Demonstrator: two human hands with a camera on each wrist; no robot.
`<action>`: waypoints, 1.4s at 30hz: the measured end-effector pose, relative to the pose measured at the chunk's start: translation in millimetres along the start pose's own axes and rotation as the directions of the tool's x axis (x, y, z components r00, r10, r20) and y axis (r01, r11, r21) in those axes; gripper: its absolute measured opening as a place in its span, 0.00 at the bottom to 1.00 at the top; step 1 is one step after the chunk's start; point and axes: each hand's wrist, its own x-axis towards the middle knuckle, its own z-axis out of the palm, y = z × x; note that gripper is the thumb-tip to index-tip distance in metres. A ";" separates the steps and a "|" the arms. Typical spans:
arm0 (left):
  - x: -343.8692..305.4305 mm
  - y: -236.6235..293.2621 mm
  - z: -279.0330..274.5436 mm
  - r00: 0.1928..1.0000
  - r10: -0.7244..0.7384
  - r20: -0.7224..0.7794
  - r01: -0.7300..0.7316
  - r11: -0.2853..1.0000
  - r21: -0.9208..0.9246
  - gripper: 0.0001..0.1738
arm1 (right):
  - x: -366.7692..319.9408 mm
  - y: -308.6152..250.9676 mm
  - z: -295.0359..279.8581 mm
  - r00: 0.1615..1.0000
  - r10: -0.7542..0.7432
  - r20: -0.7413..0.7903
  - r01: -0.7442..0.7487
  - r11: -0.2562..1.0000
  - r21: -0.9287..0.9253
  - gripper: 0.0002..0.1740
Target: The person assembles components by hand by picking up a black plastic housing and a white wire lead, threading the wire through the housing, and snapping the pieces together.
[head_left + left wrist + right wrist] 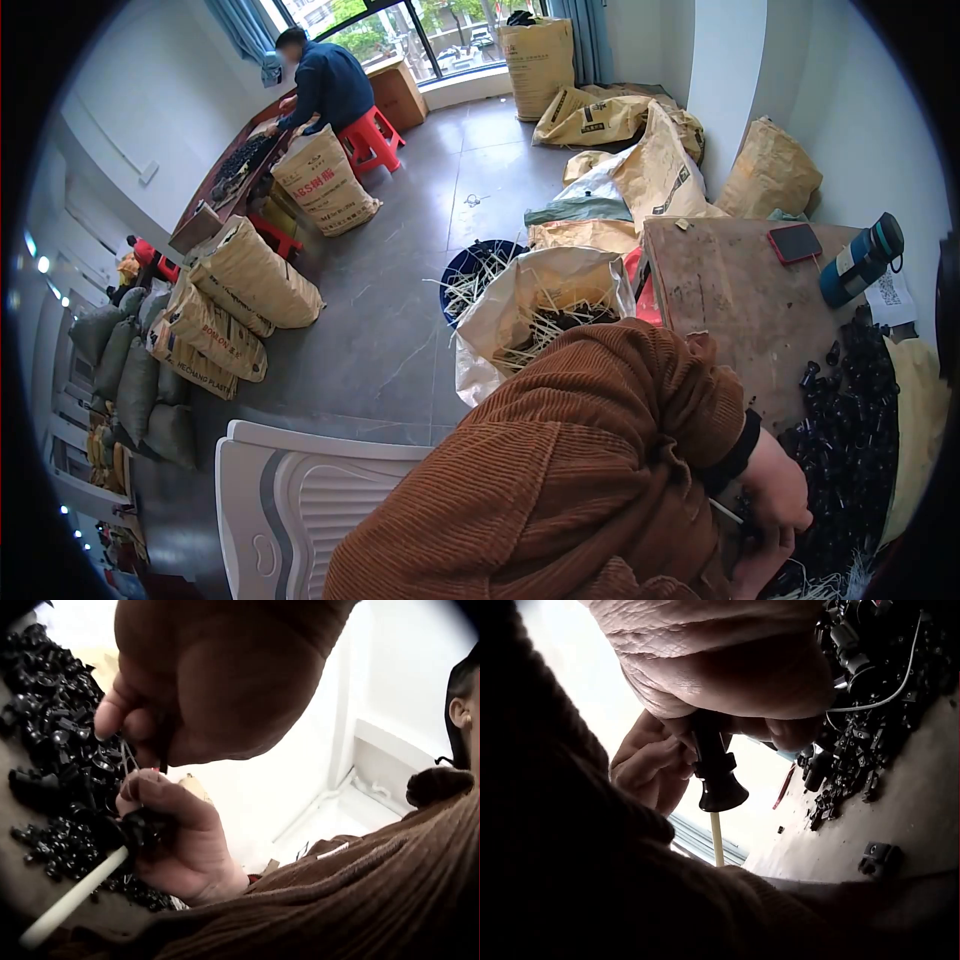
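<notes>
My left hand (pixel 775 490) bends down over the table's near side, its thumb and fingers pinching thin pale strands (pixel 129 756) just above the other hand. Below it, my right hand (pixel 184 836) grips a black flared plastic part (pixel 721 784). A cream rod (pixel 75 896) sticks out past that part's wide end. In the right wrist view the right hand looms large at the top, with the left hand's fingers (pixel 656 761) close behind the part. A heap of black plastic parts (pixel 840 430) lies beside both hands.
The wooden table (pixel 720 280) carries a phone (pixel 795 242) and a teal bottle (pixel 862 262). A white sack (pixel 480 345) and a blue tub (pixel 460 265) hold pale sticks. A grey-white chair (pixel 270 500) stands left. Another person (pixel 335 85) sits by the window.
</notes>
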 end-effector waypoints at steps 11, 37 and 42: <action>-14.0 11.3 -18.7 0.990 -0.090 0.104 0.097 0.994 -0.058 0.17 | 1.6 -5.4 -1.4 0.982 0.159 0.100 -0.179 0.954 0.241 0.15; -4.9 9.2 -8.2 0.953 -0.302 0.003 0.300 0.946 -0.126 0.16 | -4.1 -13.4 -3.2 0.908 0.418 -0.034 -0.279 0.663 0.695 0.13; -6.2 4.3 4.4 0.960 -0.197 -0.199 0.205 0.979 0.019 0.14 | -2.4 -19.6 -4.0 0.869 0.493 -0.055 -0.365 0.710 0.603 0.14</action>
